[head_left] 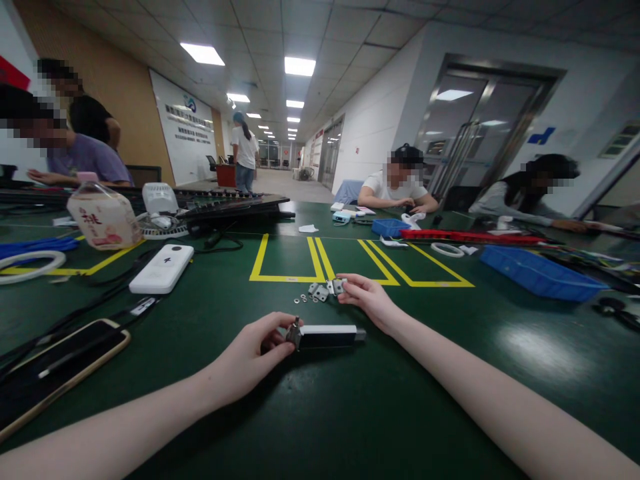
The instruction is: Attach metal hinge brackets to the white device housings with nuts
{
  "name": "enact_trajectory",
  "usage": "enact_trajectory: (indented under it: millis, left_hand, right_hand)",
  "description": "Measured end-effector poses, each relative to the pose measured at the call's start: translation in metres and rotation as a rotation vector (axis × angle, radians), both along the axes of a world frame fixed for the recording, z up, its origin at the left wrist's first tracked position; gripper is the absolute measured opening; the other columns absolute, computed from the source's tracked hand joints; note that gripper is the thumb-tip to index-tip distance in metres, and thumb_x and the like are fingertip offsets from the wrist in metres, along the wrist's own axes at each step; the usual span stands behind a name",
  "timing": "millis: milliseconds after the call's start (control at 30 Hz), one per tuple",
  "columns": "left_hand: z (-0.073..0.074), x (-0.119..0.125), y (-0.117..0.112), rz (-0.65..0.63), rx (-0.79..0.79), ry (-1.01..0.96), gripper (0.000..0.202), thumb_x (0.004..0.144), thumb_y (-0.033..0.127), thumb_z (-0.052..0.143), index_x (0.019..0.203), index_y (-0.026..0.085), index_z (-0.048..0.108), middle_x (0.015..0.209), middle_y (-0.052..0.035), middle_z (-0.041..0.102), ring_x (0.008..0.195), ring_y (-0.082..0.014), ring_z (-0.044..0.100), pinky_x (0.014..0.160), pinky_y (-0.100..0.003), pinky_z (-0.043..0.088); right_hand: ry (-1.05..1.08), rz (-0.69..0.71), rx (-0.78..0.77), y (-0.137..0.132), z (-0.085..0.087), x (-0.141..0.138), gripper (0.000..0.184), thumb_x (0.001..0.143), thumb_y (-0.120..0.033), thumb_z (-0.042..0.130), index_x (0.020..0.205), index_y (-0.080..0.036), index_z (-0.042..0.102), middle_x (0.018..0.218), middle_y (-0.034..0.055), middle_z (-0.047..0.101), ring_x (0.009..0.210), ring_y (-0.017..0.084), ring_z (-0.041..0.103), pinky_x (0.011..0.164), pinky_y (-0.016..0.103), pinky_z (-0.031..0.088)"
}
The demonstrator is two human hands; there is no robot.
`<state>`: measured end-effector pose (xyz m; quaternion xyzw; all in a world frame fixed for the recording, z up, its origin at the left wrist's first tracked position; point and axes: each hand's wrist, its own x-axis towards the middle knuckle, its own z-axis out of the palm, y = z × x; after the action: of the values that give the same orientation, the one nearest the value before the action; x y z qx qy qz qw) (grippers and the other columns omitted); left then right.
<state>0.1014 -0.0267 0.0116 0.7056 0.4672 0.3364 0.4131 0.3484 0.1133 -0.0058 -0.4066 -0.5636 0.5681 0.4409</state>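
My left hand (pixel 267 343) pinches a small metal fitting (pixel 294 333) between thumb and fingers. Directly to its right lies a short black-and-white bar (pixel 327 337) with a grey tip; whether the fitting is joined to it I cannot tell. Farther forward, my right hand (pixel 367 300) has its fingertips closed on a small metal bracket (pixel 336 287). Beside that bracket sit another metal bracket (pixel 318 292) and several small rings (pixel 303 298) like washers, on the green table (pixel 340 413).
At the left are a phone (pixel 60 367), a white power bank (pixel 163 269), cables, a drink bottle (pixel 105 217) and a small white fan (pixel 161 203). Yellow tape (pixel 287 279) marks the table ahead. A blue tray (pixel 543 273) stands at the right. Other people sit around the table.
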Motion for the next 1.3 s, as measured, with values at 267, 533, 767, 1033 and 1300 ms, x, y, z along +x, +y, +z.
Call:
enact_trajectory:
  millis: [267,533,767,1033,1300]
  left_hand:
    - [-0.0012,0.0002,0.001,0.001,-0.001,-0.014,0.032,0.087,0.024,0.053,0.118,0.021,0.056,0.108,-0.0049,0.064,0.092,-0.0191,0.06,0.081,-0.033,0.047]
    - [0.0017,0.0016,-0.0008,0.012,-0.02,0.004,0.03,0.087,0.024,0.053,0.117,0.022,0.055,0.107,-0.0035,0.063,0.093,-0.0194,0.059,0.082,-0.034,0.046]
    - [0.0023,0.0022,0.0003,0.017,-0.015,0.011,0.03,0.087,0.024,0.053,0.116,0.02,0.055,0.103,-0.0035,0.063,0.089,-0.0183,0.059,0.079,-0.032,0.046]
    - [0.0014,0.0025,-0.0012,0.02,-0.009,-0.006,0.028,0.086,0.023,0.053,0.114,0.02,0.055,0.105,-0.0041,0.063,0.09,-0.0184,0.06,0.08,-0.032,0.047]
    - [0.0052,0.003,-0.0025,0.032,0.0,-0.001,0.025,0.087,0.025,0.054,0.111,0.02,0.058,0.103,-0.0038,0.064,0.09,-0.0184,0.061,0.081,-0.033,0.047]
  right_hand:
    - [0.01,0.034,0.024,-0.0012,0.001,-0.001,0.024,0.071,-0.026,0.07,0.09,-0.019,0.058,0.075,-0.0007,0.062,0.062,0.009,0.06,0.051,0.02,0.045]
    - [-0.018,0.023,0.041,-0.0006,-0.0001,-0.0022,0.028,0.067,-0.033,0.07,0.084,-0.017,0.055,0.061,-0.0051,0.054,0.048,0.006,0.046,0.046,0.02,0.032]
    - [-0.041,0.028,0.06,-0.0037,0.0061,-0.0016,0.026,0.07,-0.036,0.066,0.081,-0.017,0.052,0.065,-0.005,0.052,0.041,0.003,0.033,0.042,0.021,0.019]
    - [-0.175,0.027,0.152,-0.0039,0.0025,-0.0056,0.028,0.071,-0.041,0.065,0.082,-0.016,0.056,0.064,-0.004,0.053,0.043,0.003,0.033,0.043,0.021,0.02]
    - [-0.467,-0.06,0.362,-0.0058,-0.0012,-0.0069,0.017,0.075,-0.03,0.063,0.081,-0.014,0.064,0.063,-0.0002,0.057,0.057,0.011,0.05,0.055,0.025,0.035]
